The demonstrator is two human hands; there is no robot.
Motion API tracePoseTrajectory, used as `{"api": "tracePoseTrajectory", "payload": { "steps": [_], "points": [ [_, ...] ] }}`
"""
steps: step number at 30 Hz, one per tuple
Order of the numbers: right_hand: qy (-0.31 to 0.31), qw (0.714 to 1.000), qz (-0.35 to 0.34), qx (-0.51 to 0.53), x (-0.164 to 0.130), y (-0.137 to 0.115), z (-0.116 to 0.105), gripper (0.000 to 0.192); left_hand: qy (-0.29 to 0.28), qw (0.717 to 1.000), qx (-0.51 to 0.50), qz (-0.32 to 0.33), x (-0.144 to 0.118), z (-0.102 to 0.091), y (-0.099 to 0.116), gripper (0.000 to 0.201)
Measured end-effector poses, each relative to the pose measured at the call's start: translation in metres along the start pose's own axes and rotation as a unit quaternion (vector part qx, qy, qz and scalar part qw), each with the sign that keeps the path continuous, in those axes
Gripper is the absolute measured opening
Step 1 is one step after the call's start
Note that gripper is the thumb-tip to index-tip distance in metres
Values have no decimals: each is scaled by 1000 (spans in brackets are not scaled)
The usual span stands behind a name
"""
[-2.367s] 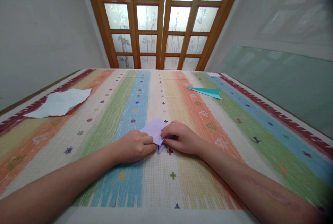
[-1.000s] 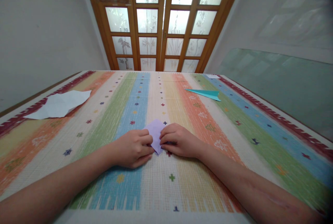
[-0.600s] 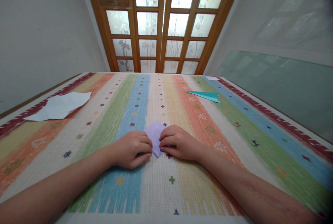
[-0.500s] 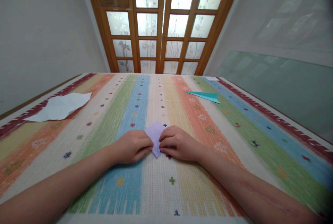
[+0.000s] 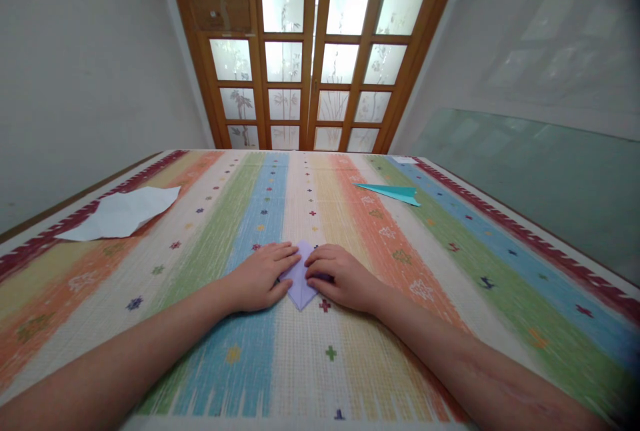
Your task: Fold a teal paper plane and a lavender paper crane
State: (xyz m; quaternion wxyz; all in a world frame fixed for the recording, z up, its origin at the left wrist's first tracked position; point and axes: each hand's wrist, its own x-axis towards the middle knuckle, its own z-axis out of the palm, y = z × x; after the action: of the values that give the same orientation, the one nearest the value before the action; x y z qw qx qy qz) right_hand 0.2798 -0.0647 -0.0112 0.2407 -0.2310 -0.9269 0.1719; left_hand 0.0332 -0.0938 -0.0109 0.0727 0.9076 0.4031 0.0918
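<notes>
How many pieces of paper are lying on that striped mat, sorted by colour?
Lilac folded paper, pressed flat between the left hand and right hand: 1
Teal folded paper dart, far right: 1
White crumpled paper sheet, far left: 1
Small white paper scrap, at the far right edge: 1
Total: 4 pieces on the striped mat.

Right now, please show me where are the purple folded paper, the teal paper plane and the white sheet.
purple folded paper (image 5: 301,284): head view, on its lower half.
teal paper plane (image 5: 395,192): head view, on its middle.
white sheet (image 5: 123,213): head view, on its centre.
</notes>
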Motion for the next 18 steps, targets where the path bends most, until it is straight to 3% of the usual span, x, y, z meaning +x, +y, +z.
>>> {"api": "tracePoseTrajectory", "payload": {
  "steps": [3,6,13,18],
  "points": [
    [-12,998,53,-38,0,2,2,35,-34,999,11,-12,0,2,-1,66],
    [-69,990,91,-78,-1,3,4,52,-59,998,23,-17,-1,1,-1,72],
    [-140,975,126,-119,-2,3,4,61,-89,995,41,-17,-7,-3,-1,67],
    [-136,974,127,-129,-3,2,1,62,-48,995,82,-19,-13,-7,7,62]
  ]
}}
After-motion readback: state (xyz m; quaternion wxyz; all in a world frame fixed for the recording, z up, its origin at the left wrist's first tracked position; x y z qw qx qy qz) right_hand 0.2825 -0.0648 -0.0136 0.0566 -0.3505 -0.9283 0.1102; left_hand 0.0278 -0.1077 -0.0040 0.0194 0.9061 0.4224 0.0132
